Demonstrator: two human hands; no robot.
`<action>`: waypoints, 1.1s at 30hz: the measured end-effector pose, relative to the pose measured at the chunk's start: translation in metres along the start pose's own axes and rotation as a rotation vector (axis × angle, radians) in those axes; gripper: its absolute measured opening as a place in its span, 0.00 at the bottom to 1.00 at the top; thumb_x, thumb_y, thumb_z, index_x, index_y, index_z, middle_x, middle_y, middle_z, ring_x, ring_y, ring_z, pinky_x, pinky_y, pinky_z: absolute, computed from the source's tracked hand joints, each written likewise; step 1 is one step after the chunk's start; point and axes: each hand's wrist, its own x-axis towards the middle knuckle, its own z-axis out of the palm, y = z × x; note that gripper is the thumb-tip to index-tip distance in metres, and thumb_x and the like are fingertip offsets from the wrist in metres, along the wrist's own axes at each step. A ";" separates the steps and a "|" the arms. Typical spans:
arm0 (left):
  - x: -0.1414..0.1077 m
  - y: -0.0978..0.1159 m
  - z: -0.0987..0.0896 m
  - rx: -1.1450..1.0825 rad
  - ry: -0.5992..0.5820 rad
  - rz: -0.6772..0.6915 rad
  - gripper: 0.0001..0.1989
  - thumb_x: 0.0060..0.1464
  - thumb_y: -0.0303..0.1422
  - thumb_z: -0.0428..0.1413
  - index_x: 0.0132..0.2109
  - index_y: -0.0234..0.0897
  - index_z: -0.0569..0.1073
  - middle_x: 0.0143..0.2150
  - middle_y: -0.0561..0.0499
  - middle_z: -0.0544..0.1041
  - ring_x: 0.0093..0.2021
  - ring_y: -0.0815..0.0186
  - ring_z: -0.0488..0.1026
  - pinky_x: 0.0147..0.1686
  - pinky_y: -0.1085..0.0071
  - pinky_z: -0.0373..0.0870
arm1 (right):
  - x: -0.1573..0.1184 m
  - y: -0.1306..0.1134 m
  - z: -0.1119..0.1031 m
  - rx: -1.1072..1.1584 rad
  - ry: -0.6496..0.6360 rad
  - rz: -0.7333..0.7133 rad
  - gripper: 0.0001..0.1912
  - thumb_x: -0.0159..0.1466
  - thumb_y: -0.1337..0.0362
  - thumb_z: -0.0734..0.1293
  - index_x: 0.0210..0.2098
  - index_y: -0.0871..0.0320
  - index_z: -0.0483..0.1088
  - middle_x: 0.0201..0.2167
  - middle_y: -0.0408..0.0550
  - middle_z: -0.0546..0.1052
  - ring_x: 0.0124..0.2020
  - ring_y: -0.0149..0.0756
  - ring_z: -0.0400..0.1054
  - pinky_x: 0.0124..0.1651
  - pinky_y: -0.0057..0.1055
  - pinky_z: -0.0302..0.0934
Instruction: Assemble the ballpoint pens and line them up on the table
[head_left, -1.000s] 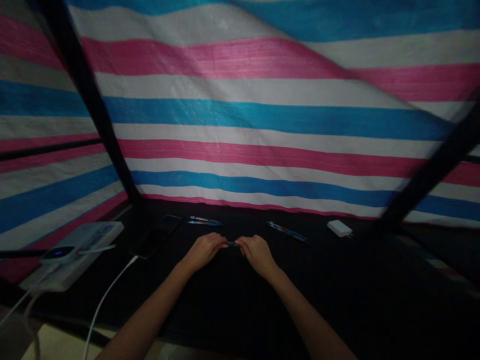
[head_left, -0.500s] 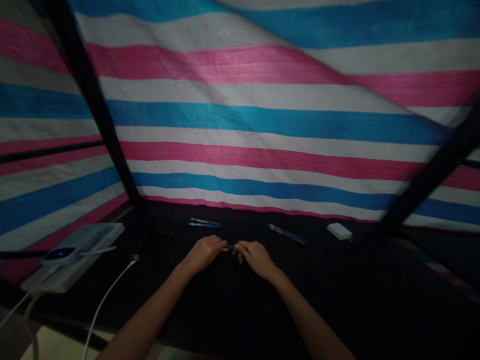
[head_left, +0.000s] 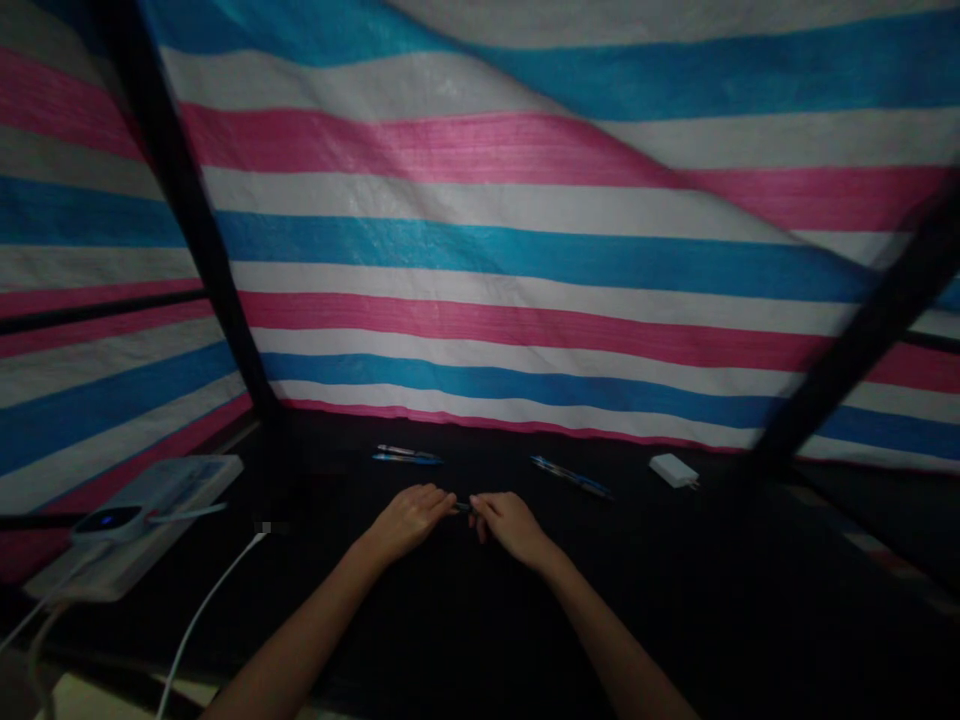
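Note:
Near the middle of the black table (head_left: 465,620), my left hand (head_left: 414,520) and my right hand (head_left: 510,525) face each other. Between their fingertips is a small, dark, thin object (head_left: 463,508), pinched from both sides; most of it is hidden and its kind is unclear. Beyond my left hand lie two pens (head_left: 407,456) side by side. More blue pens (head_left: 572,478), close together, lie beyond my right hand.
A white charger block (head_left: 673,470) lies at the back right. At the left, a device with a lit display (head_left: 109,522) rests on a pale box (head_left: 180,525). A white cable (head_left: 206,610) runs over the front left edge. Black posts and striped sheeting (head_left: 525,260) enclose the table.
The view has shifted slightly, so the table things appear a little lower. Both hands keep their pinch on the small dark object, with hardly any change in pose.

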 end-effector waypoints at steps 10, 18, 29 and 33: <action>0.009 0.000 -0.002 -0.298 0.177 -0.350 0.18 0.52 0.33 0.54 0.49 0.40 0.60 0.53 0.44 0.57 0.54 0.59 0.57 0.50 0.59 0.60 | -0.001 -0.003 0.003 -0.048 0.115 -0.073 0.15 0.64 0.62 0.54 0.47 0.54 0.66 0.35 0.45 0.75 0.37 0.34 0.66 0.41 0.29 0.53; -0.008 -0.042 0.006 -0.034 0.136 -0.649 0.14 0.56 0.38 0.47 0.48 0.39 0.62 0.52 0.44 0.59 0.50 0.56 0.59 0.45 0.57 0.60 | 0.001 0.014 -0.019 0.136 0.199 -0.050 0.09 0.61 0.68 0.55 0.38 0.57 0.64 0.37 0.45 0.70 0.39 0.32 0.64 0.41 0.28 0.55; -0.011 -0.074 0.015 0.128 0.019 -0.614 0.12 0.56 0.36 0.48 0.46 0.37 0.64 0.47 0.45 0.63 0.45 0.59 0.61 0.41 0.63 0.60 | 0.000 0.003 -0.033 -0.481 0.479 0.233 0.23 0.58 0.46 0.56 0.18 0.57 0.65 0.21 0.46 0.71 0.29 0.37 0.64 0.35 0.33 0.49; -0.016 -0.071 0.012 0.158 0.020 -0.608 0.12 0.56 0.36 0.48 0.45 0.36 0.64 0.46 0.45 0.64 0.45 0.58 0.61 0.41 0.63 0.59 | -0.001 0.007 -0.033 -0.508 0.468 0.282 0.17 0.58 0.56 0.57 0.20 0.57 0.68 0.21 0.46 0.72 0.27 0.35 0.65 0.33 0.31 0.49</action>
